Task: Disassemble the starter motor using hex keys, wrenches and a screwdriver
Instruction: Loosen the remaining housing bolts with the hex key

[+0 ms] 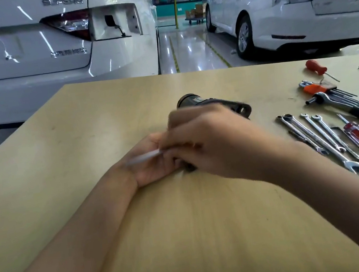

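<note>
At desk (78,128) centre, starter motor (213,104) lies half hidden under your hands; left hand (152,161) steadies it, grip unclear; right hand (210,145) pinches a blurred silvery tool (144,157), likely working a fastener; wrenches (322,139) wait nearby.

Two bare forearms come in from the bottom of the frame, one from the lower left corner and one from the lower right edge, and both run toward the middle. No sleeve shows on either arm. The left hand (152,161) and the right hand (207,140) wear no gloves. The wrists that show carry no watch or band. The right hand is blurred, so its fingers are hard to make out.
</note>
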Tool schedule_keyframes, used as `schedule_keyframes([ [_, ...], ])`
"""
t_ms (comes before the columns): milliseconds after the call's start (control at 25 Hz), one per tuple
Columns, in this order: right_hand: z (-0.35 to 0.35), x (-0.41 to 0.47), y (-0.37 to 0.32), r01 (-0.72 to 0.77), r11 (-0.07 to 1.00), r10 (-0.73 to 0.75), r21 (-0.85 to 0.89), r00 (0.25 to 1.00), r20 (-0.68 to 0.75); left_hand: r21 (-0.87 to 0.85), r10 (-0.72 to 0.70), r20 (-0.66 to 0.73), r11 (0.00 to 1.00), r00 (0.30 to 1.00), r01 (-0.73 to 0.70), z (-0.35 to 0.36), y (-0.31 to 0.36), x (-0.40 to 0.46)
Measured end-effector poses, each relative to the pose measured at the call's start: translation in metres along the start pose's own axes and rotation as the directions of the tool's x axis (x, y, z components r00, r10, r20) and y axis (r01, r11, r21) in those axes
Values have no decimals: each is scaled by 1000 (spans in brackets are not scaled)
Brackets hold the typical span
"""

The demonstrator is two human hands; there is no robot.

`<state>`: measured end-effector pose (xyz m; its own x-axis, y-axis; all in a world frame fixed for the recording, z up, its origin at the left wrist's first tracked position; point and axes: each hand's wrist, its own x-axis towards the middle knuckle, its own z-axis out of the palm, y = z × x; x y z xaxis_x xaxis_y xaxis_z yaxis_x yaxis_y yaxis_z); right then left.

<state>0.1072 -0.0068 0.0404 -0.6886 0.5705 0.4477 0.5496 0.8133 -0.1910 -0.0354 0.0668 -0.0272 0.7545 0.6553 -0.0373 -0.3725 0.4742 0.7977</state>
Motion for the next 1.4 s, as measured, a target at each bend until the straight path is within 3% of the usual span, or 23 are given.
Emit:
schedule_keyframes([
  [40, -6, -3, 8, -122, 963, 170, 242, 967, -190, 5, -22, -39, 1000, 999, 22, -2, 1, 3],
  [80, -14, -5, 15, -193, 827, 384, 528, 879, -281, 72, -8, -114, 997, 993, 17, -4, 3, 6],
  [160, -23, -20, 27, -185, 533, 660, 826, 701, -269, 129, 56, -217, 991, 975, -28, -10, 1, 11],
  [240, -21, -34, 38, -197, 315, 801, 928, 580, -148, 101, 89, -194, 992, 977, -71, -7, -3, 15],
  [320, -16, -38, 40, -196, 220, 854, 956, 513, -91, 95, 102, -225, 992, 969, -82, -5, -5, 15],
  [440, -14, -42, 41, -157, 171, 881, 973, 466, -79, 145, 117, -233, 986, 966, -85, -2, -3, 14],
  [680, -12, -42, 39, -153, 156, 872, 976, 485, -64, 351, 280, -267, 919, 922, -178, -2, 5, 10],
  [960, -12, -40, 39, -166, 154, 872, 974, 487, -55, 353, 337, -324, 910, 884, -218, -1, 3, 11],
  [1400, -11, -40, 39, -136, 97, 883, 986, 469, -22, 352, 317, -343, 916, 884, -192, 0, 4, 10],
])
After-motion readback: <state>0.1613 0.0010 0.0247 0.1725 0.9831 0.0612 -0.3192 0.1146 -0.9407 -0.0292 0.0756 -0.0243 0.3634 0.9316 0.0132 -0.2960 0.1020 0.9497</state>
